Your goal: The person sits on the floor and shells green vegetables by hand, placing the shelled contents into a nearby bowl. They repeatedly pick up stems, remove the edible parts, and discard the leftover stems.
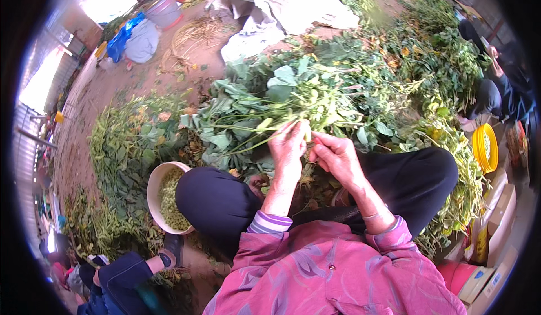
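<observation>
My left hand (289, 141) pinches a green bean pod (307, 134) between thumb and fingers, low over a heap of cut bean plants. Close beside it, my right hand (337, 156) has thumb and forefinger drawn together at the pod's edge. A small red object (317, 140) shows at those fingertips, too small to identify. Long stems and pods of a pulled bean plant (315, 103) spread just beyond both hands. Left of my bent knee stands a pale bucket (153, 196) holding shelled green beans (171, 198).
Leafy plants (135, 141) lie heaped on the left. A white sheet (291, 2) covers ground ahead, with a grey bucket (165, 12) farther left. At right are a yellow tub (484, 148), cardboard boxes (503, 213) and a seated person (505, 86). Another person's leg (127, 272) reaches in at lower left.
</observation>
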A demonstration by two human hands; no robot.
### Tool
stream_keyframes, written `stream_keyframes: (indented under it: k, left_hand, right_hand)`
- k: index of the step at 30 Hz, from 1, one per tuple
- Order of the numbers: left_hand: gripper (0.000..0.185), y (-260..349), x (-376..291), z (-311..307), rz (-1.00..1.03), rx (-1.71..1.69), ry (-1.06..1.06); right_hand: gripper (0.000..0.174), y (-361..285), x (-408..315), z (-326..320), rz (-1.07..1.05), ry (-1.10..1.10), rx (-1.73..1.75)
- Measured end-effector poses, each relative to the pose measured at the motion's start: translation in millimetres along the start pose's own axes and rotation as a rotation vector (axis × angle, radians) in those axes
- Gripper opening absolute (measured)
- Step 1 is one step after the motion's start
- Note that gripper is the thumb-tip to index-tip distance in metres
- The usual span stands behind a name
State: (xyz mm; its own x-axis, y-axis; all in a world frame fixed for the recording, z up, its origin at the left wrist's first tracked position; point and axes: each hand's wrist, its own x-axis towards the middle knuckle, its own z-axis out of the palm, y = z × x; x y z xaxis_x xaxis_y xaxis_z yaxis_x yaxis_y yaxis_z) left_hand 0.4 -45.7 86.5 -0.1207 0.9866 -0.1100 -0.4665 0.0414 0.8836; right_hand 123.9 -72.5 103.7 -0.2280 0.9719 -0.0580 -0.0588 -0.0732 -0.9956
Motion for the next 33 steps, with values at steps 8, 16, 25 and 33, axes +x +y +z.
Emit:
stream_keyframes:
  k: [8,16,25,33]
  left_hand:
    - [0.017,19,14,-11,-0.012,-0.075,-0.087]
    - [0.02,42,27,-11,-0.004,-0.197,-0.048]
    - [0.013,41,24,-12,0.061,0.1,-0.02]
    - [0.02,42,32,-23,0.017,-0.095,-0.075]
  right_hand:
    - [0.024,12,25,9,-0.114,0.0,0.171]
    - [0.027,7,57,22,-0.439,0.049,-0.221]
    - [0.03,11,58,28,-0.531,0.23,-0.428]
    - [0.024,0,56,30,-0.295,0.152,-0.038]
